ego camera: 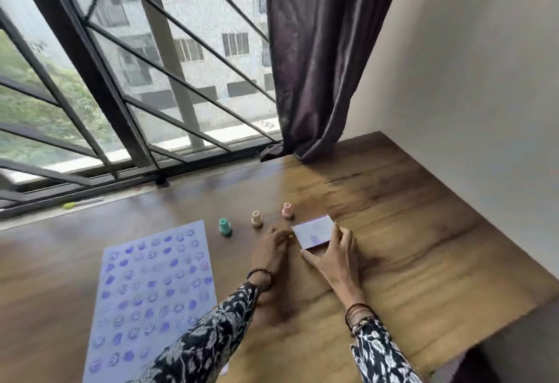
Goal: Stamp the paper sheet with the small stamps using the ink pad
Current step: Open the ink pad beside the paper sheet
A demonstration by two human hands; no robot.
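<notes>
A paper sheet (154, 292) lies on the wooden table at the left, covered with rows of purple stamp marks. Beyond it three small stamps stand upright in a row: a green stamp (225, 227), a beige stamp (256, 218) and a pink stamp (287, 210). The white ink pad case (313, 231) lies lid-closed to the right of them. My right hand (335, 257) grips its right and near edges. My left hand (270, 249) rests by the case's left corner with fingers curled; whether it touches the case is unclear.
The wooden table (408, 246) stretches to the right, ending at a white wall. A barred window and a dark curtain (320, 58) stand behind it. A small yellow-green object (69, 205) lies on the window sill.
</notes>
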